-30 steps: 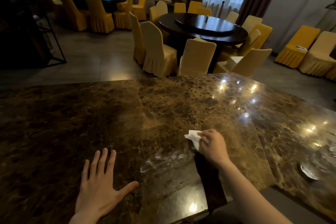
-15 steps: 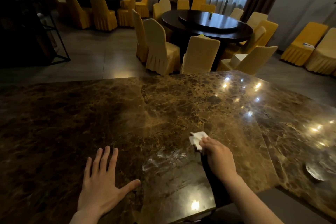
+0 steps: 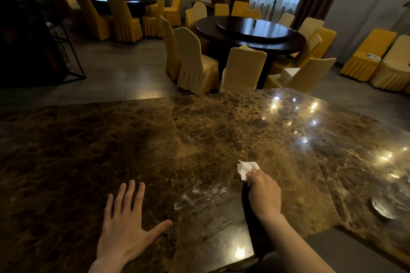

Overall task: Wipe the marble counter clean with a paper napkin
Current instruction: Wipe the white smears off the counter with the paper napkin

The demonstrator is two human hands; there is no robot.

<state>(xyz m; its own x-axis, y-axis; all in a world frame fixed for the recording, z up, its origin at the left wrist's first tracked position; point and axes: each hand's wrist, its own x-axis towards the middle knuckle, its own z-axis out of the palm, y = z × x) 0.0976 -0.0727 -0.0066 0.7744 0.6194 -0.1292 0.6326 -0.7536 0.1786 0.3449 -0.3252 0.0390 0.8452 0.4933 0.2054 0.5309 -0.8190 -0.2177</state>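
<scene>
The brown marble counter (image 3: 155, 144) fills the lower half of the view. My right hand (image 3: 264, 193) presses a folded white paper napkin (image 3: 245, 168) onto the marble near the middle; the napkin sticks out beyond my fingertips. A pale wet smear (image 3: 199, 195) lies on the stone just left of that hand. My left hand (image 3: 126, 226) rests flat on the counter with fingers spread, holding nothing, nearer the front edge.
A second wet patch (image 3: 381, 208) shows on the counter's right section. Beyond the far edge stand cream-covered chairs (image 3: 241, 68) around a dark round table (image 3: 250, 31). A dark rack (image 3: 44, 51) stands at far left.
My right hand has slid the napkin slightly right and away from me, off the wet smear. My left hand stays flat in place.
</scene>
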